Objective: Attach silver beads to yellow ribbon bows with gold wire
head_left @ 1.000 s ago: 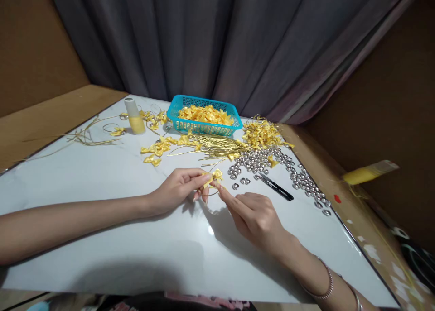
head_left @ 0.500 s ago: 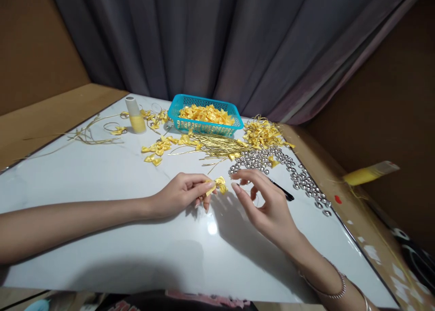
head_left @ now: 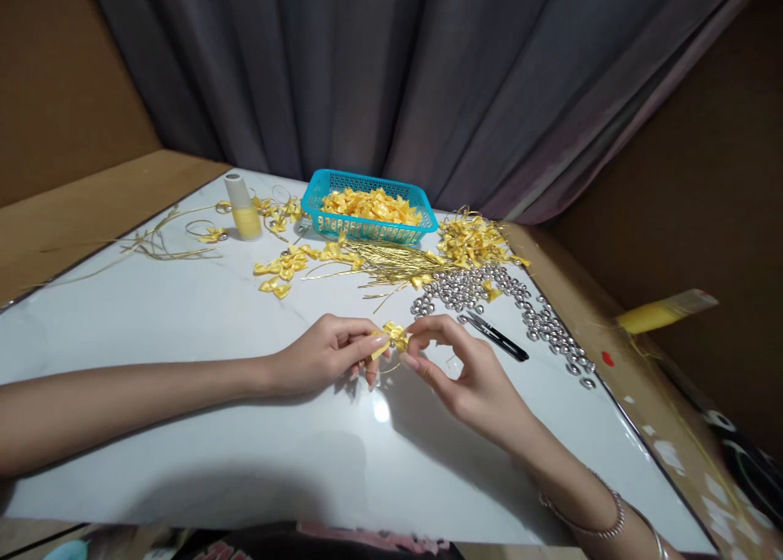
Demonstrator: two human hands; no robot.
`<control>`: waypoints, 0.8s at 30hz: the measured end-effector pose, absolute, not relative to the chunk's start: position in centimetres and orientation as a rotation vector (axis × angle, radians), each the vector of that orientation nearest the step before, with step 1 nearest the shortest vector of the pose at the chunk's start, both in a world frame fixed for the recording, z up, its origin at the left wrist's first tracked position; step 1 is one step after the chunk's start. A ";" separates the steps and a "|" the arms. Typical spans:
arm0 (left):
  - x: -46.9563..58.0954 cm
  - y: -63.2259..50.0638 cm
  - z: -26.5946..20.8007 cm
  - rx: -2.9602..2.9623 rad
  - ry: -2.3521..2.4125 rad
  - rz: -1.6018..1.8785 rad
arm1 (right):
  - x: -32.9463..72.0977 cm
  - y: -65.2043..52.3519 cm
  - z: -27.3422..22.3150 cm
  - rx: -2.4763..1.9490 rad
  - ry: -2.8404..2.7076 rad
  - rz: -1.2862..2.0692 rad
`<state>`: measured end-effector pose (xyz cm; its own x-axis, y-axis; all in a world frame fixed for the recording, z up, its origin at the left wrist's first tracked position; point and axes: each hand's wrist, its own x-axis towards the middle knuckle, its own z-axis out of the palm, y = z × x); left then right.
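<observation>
Above the middle of the white table (head_left: 257, 429), my left hand (head_left: 339, 348) pinches a small yellow ribbon bow (head_left: 396, 334) between thumb and fingers. My right hand (head_left: 462, 364) meets the bow's right side, its thumb and index finger closed near the edge. A thin golden thread or cord curves below the bow between both hands. Whatever lies right between the right fingertips is too small to make out fully. Just beyond the right hand lies a pair of black thread snips (head_left: 498, 337).
Behind the hands stands a blue basket (head_left: 315, 205) of yellow bows. Golden cord lengths (head_left: 397, 262), silver beads (head_left: 458, 287) and a heap of finished-looking bows (head_left: 471, 240) lie around it. A yellow thread spool (head_left: 246, 218) stands left; another spool (head_left: 666, 311) lies beyond the right edge.
My right hand has moved left and its thumb and index finger have closed at the bow. More of the snips shows now. My left hand has barely moved.
</observation>
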<state>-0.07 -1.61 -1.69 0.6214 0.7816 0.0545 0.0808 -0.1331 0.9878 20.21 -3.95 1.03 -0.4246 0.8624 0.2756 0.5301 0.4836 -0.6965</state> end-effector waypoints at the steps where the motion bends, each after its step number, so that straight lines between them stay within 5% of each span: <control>1: -0.1 -1.6 -1.7 1.620 0.735 0.701 | 20.2 -3.9 1.1 -1.170 -2.104 0.777; 9: 0.0 -1.5 -1.9 1.718 0.754 0.694 | 19.8 -3.8 1.3 -1.362 -2.013 0.965; 16: -0.2 -1.5 -2.0 1.864 0.795 0.693 | 20.1 -3.4 1.4 -1.388 -1.808 1.490; 24: -0.1 -1.5 -2.0 1.916 0.722 0.607 | 20.6 -4.0 2.7 -1.251 -2.106 1.191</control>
<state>-0.05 -1.50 -2.03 0.7006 0.7057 0.1059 0.2259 -0.3601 0.9052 20.64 -3.98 2.69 -0.5103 0.8571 -0.0707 0.5023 0.2303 -0.8334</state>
